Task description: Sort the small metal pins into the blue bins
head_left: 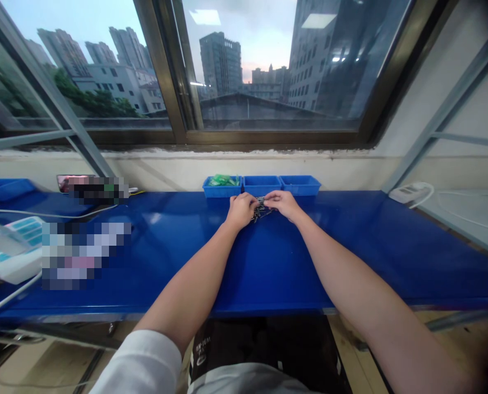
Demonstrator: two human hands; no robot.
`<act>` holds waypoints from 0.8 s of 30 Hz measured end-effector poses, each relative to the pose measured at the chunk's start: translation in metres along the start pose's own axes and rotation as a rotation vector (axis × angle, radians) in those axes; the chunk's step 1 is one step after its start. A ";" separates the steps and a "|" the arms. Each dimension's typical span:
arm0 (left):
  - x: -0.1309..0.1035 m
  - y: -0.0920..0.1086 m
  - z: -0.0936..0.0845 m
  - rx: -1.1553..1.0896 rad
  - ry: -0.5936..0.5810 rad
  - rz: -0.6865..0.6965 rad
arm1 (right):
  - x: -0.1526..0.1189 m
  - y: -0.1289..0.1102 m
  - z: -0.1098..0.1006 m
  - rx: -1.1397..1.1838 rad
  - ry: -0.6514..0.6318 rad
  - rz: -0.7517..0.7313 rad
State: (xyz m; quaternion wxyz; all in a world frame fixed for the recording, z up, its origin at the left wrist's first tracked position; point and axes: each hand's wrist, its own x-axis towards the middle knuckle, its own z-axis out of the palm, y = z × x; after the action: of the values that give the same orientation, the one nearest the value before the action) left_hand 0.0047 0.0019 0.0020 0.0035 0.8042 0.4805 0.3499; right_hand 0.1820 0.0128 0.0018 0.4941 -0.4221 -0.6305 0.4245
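Table: blue, glossy, set against a pale wall under a wide window; towers and a cloudy sky show through the glass.
Pieces: a small tangled heap of thin, metallic-looking bits, on the table between the two hands, just on the near side of the bins.
Direction: mixed; the bits cross at several angles, so the heap has no single long axis, and its ends are too small to tell apart.
Left hand: curled, fingertips at the heap's left side; whether it grips a bit, cannot tell.
Right hand: thumb and fingers bent close together at the heap's upper right; its hold, cannot tell.
Bins: three blue ones in a row, the left one with green packets.
Writing: white letters on the dark clothing, turned and too unclear to read surely; no brand is legible.
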 end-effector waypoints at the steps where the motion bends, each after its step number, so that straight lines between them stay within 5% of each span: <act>1: 0.000 0.000 0.000 0.001 0.000 -0.003 | 0.000 0.000 0.000 0.006 -0.002 -0.008; 7: -0.001 0.001 -0.001 0.022 -0.011 -0.026 | 0.002 0.001 -0.002 0.010 0.028 -0.059; 12: -0.003 0.000 0.000 0.055 0.003 -0.084 | 0.007 0.004 -0.011 -0.055 0.311 -0.123; 17: -0.004 -0.002 0.001 0.094 -0.061 -0.143 | 0.010 0.011 -0.029 -0.379 0.566 -0.135; 24: -0.004 -0.004 0.002 0.103 -0.100 -0.160 | 0.007 0.011 -0.037 -0.733 0.599 -0.016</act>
State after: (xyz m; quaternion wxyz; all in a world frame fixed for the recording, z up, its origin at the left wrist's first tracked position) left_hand 0.0014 0.0017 -0.0034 0.0140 0.7789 0.5596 0.2828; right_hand 0.2180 0.0272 -0.0008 0.4757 -0.6678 -0.5717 0.0299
